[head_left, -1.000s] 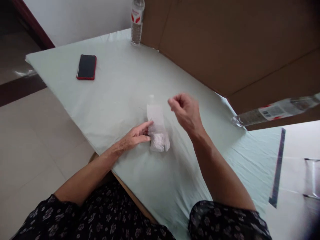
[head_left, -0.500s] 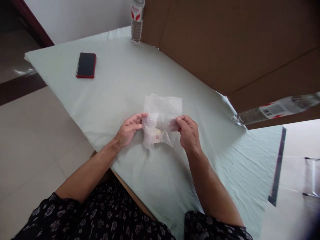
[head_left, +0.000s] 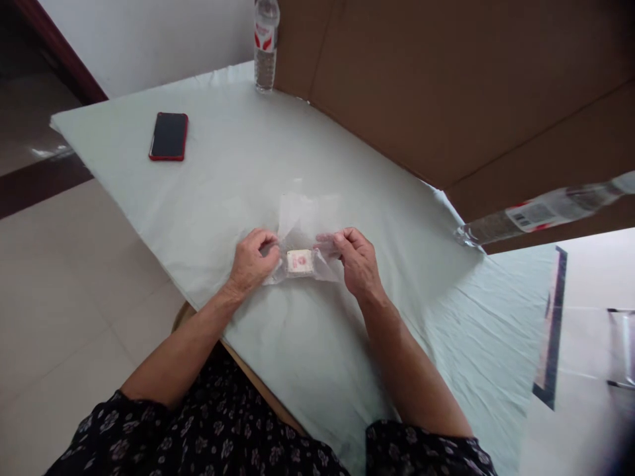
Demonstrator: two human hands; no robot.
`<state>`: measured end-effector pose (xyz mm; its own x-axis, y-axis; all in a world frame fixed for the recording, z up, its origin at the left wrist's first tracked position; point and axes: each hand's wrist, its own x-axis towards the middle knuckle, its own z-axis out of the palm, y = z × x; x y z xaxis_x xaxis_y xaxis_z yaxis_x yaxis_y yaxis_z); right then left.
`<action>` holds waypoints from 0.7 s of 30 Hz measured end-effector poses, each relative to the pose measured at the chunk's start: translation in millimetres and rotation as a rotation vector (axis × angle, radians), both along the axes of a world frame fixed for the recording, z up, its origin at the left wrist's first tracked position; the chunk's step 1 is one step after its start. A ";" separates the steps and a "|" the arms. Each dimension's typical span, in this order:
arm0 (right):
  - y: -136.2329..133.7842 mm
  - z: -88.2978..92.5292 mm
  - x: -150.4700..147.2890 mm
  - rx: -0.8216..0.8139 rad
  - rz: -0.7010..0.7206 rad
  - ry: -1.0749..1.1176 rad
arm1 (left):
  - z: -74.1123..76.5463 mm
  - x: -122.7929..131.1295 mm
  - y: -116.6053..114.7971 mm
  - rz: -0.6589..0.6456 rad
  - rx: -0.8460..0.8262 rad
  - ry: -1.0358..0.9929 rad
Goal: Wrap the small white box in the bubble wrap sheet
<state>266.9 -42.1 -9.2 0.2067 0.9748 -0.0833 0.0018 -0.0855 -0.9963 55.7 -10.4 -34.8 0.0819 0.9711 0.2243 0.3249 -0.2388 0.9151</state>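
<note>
A small cream-coloured box (head_left: 299, 262) with a red print on its top lies on the cloth-covered table in front of me. Around and behind it spreads a translucent sheet of bubble wrap (head_left: 302, 216), creased and partly folded back. My left hand (head_left: 254, 260) pinches the wrap's left side with curled fingers. On the other side, my right hand (head_left: 354, 258) grips the wrap's right part between thumb and fingers. The box sits between both hands, and neither touches it directly.
A phone in a red case (head_left: 169, 136) lies at the far left of the table. One water bottle (head_left: 265, 49) stands at the back, and another (head_left: 540, 211) is at the right. Both are against a large brown cardboard panel (head_left: 446, 86).
The bubble wrap has been pulled apart, and the box's printed top now shows clearly. My left hand's fingers have curled in on the wrap; my right hand has shifted slightly left.
</note>
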 end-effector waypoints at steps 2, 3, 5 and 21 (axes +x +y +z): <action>-1.7 -1.8 5.0 -0.024 -0.084 -0.037 | 1.3 -3.4 4.9 0.052 -0.159 -0.144; -2.4 -3.6 8.0 -0.042 -0.129 -0.044 | 2.1 -4.7 7.6 0.083 -0.251 -0.245; -3.1 -8.8 14.3 -0.080 -0.200 -0.050 | 3.2 -6.0 13.6 0.118 -0.417 -0.442; -40.4 23.0 14.2 0.116 0.193 -0.543 | 48.9 -26.7 -13.9 -0.224 -0.008 0.151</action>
